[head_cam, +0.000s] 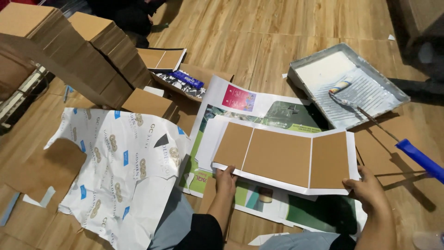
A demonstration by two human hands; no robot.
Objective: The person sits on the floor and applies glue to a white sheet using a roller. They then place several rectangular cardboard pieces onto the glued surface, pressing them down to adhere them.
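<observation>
While both hands [226, 178] [367, 190] pinch white-edged brown panel sheet [282, 157], glue tray [397, 95] apparently nearby.

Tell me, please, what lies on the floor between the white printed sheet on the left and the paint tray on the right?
In the head view, a glossy poster lies between the printed sheet and the paint tray, with the three-panel cardboard sheet held over it by both hands.

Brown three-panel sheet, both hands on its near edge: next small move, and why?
Probably lower the brown three-panel sheet flat onto the printed poster. The left hand and right hand hold its near edge, and it looks slightly raised over the white sheets beneath.
</observation>
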